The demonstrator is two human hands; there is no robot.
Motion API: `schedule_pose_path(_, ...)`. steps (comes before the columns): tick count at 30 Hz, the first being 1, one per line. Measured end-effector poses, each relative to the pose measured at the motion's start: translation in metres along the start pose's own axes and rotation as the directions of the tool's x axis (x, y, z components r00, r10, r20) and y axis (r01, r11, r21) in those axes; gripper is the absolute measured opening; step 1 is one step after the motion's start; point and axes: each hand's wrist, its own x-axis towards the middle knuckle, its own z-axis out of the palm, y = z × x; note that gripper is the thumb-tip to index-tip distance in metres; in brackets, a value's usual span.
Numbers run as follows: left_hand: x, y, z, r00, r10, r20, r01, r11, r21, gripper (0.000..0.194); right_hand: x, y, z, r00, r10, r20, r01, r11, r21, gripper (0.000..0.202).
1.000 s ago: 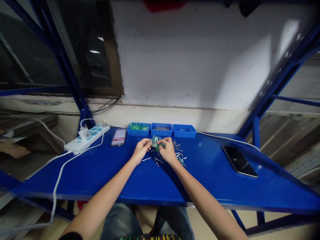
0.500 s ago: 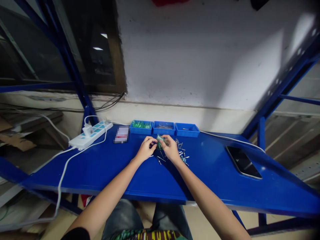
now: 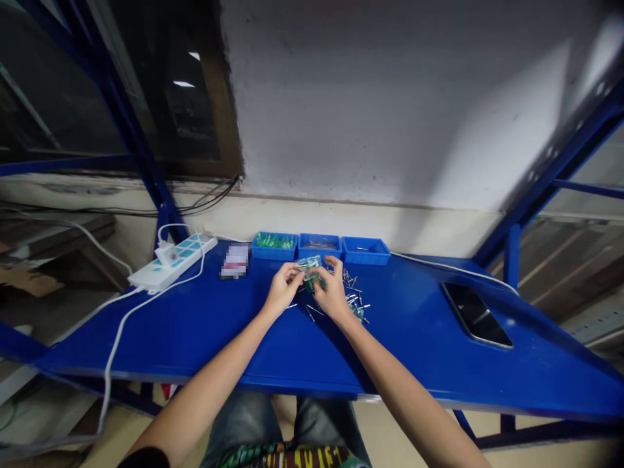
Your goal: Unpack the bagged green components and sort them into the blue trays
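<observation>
Between both hands is a small clear plastic bag with green markings (image 3: pixel 309 263), raised just above the blue table; its contents are too small to make out. My left hand (image 3: pixel 285 286) pinches the bag's left side. My right hand (image 3: pixel 331 291) grips it from the right, with the forefinger lifted away. Beside and under the right hand lie several thin metal pins, like blind rivets (image 3: pixel 361 305). A few more loose pins (image 3: pixel 314 312) are below the bag. Part of the pile is hidden by the right hand.
Three blue bins stand along the back: one with green bags (image 3: pixel 274 241), one with thin pieces (image 3: pixel 320 246), one with a few pins (image 3: pixel 365 251). A white power strip (image 3: pixel 173 263) with cords is at left, a blurred card (image 3: pixel 234 261) near it, a phone (image 3: pixel 476 314) at right.
The bag has turned from steeply tilted to nearly level, and more of it shows. My left fingers have come onto its edge; my right forefinger has lifted.
</observation>
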Motion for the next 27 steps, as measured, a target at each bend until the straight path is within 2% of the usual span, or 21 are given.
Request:
schedule_pose_path(2, 0.0, 0.001, -0.002, 0.995, 0.08, -0.053, -0.075, 0.994, 0.082, 0.018, 0.0, -0.002, -0.001, 0.999, 0.039, -0.002, -0.039, 0.999, -0.02, 0.022)
schedule_pose_path(4, -0.001, 0.002, -0.006, 0.978, 0.206, -0.033, -0.193, 0.953, 0.234, 0.009, 0.0, -0.003, -0.003, 0.996, 0.076, 0.047, -0.077, 0.997, 0.002, 0.02)
schedule_pose_path(7, -0.008, 0.007, -0.008, 0.926, 0.356, 0.129, -0.376, 0.83, 0.411, 0.013, 0.001, -0.005, -0.006, 0.975, 0.15, 0.164, -0.168, 0.98, 0.104, 0.03)
schedule_pose_path(8, -0.011, 0.009, -0.008, 0.911, 0.368, 0.185, -0.412, 0.796, 0.444, 0.015, 0.001, -0.006, -0.006, 0.967, 0.185, 0.174, -0.21, 0.968, 0.14, 0.032)
schedule_pose_path(10, -0.019, 0.013, -0.008, 0.908, 0.345, 0.237, -0.419, 0.762, 0.494, 0.017, 0.0, -0.005, -0.004, 0.957, 0.236, 0.166, -0.266, 0.945, 0.191, 0.032)
schedule_pose_path(12, -0.024, 0.016, -0.008, 0.919, 0.318, 0.233, -0.393, 0.763, 0.514, 0.016, -0.002, -0.003, -0.001, 0.965, 0.211, 0.158, -0.244, 0.942, 0.231, 0.028)
schedule_pose_path(15, -0.027, 0.017, -0.012, 0.963, 0.222, 0.153, -0.268, 0.843, 0.467, 0.016, -0.006, 0.001, 0.003, 0.986, 0.044, 0.159, -0.072, 0.982, 0.176, 0.026)
schedule_pose_path(17, -0.025, 0.017, -0.016, 0.983, 0.13, 0.127, -0.169, 0.914, 0.37, 0.028, -0.008, 0.004, 0.003, 0.983, -0.067, 0.168, 0.05, 0.993, 0.105, 0.033)
schedule_pose_path(19, -0.023, 0.016, -0.018, 0.991, 0.042, 0.124, -0.076, 0.956, 0.283, 0.036, -0.01, 0.005, 0.002, 0.978, -0.128, 0.164, 0.124, 0.992, 0.036, 0.041)
schedule_pose_path(23, -0.022, 0.012, -0.018, 0.989, -0.098, 0.112, 0.072, 0.973, 0.22, 0.032, -0.009, 0.003, 0.0, 0.963, -0.159, 0.217, 0.171, 0.984, -0.039, 0.052)
schedule_pose_path(27, -0.022, 0.004, -0.02, 0.976, -0.211, 0.056, 0.204, 0.972, 0.114, 0.029, -0.006, -0.001, -0.002, 0.952, -0.112, 0.284, 0.122, 0.992, -0.017, 0.058)
